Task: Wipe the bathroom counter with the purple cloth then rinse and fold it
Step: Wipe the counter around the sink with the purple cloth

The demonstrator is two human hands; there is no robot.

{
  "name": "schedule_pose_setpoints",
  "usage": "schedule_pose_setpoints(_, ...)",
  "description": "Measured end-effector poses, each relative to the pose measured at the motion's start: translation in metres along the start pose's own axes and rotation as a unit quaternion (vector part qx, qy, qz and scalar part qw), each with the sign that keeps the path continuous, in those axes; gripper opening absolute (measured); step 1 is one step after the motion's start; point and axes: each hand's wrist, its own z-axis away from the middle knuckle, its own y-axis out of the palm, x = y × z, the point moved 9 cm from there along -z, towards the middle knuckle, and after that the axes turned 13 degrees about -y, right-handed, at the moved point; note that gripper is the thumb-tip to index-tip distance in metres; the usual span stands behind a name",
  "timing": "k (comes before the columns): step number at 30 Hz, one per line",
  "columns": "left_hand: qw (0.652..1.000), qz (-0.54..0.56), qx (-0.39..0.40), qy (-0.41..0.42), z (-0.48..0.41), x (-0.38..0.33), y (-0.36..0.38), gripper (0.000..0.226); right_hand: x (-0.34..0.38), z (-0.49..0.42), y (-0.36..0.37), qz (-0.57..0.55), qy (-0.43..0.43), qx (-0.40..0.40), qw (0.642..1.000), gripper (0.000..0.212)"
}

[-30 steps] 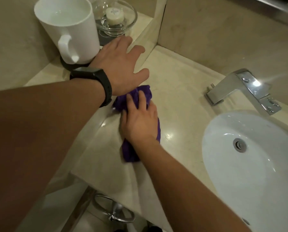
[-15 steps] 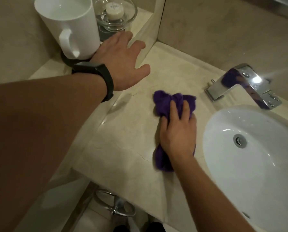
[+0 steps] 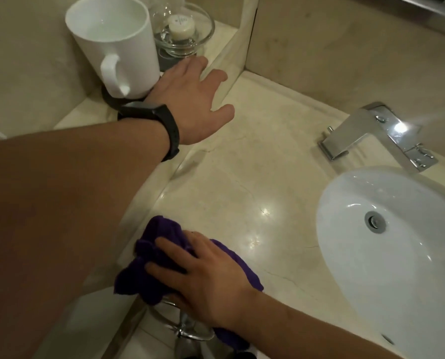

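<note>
Wipe stage, judged under way: right grip (image 3: 203,275) presses flat-fingered on bunched cloth (image 3: 162,234) at tabletop (image 3: 255,177) front edge left of sink (image 3: 358,275); left grip (image 3: 190,104) open beside mug (image 3: 118,47), well left of sink; rinse and fold not yet done.

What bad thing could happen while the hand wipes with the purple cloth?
The purple cloth under the right hand hangs partly over the front edge of the counter, so it might slip off to the floor. The left hand rests right beside the white mug; a nudge could tip it.
</note>
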Motion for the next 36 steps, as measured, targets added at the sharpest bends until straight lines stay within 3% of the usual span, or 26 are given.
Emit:
schedule_pose_setpoints(5, 1.0, -0.005, -0.006, 0.004, 0.001, 0.0, 0.001, 0.069, -0.044, -0.006, -0.018, 0.01, 0.013, -0.055, 0.998, 0.045)
schedule_pose_setpoints(12, 1.0, 0.002, -0.011, 0.006, 0.002, -0.003, -0.003, 0.066, -0.196, -0.016, -0.074, 0.112, 0.162, -0.084, 0.977, 0.053)
schedule_pose_setpoints(18, 1.0, -0.012, -0.008, 0.001, -0.001, -0.003, -0.002, 0.065, -0.293, -0.006, -0.11, 0.107, 0.296, -0.06, 0.947, 0.055)
schedule_pose_setpoints(21, 1.0, -0.012, -0.01, 0.002, 0.0, -0.003, -0.002, 0.065, -0.274, -0.008, -0.108, 0.094, 0.273, -0.059, 0.955, 0.056)
schedule_pose_setpoints(25, 1.0, -0.007, -0.008, 0.003, 0.003, -0.003, -0.003, 0.069, -0.184, -0.013, -0.083, 0.094, 0.13, -0.051, 0.986, 0.052)
schedule_pose_setpoints(28, 1.0, -0.012, 0.001, -0.005, 0.003, 0.0, -0.001, 0.07, -0.114, -0.011, -0.046, 0.05, 0.071, -0.023, 0.996, 0.049)
schedule_pose_setpoints(36, 0.999, -0.034, 0.038, -0.012, 0.009, 0.002, 0.008, 0.072, -0.068, -0.006, -0.029, 0.051, 0.074, -0.004, 0.996, 0.052)
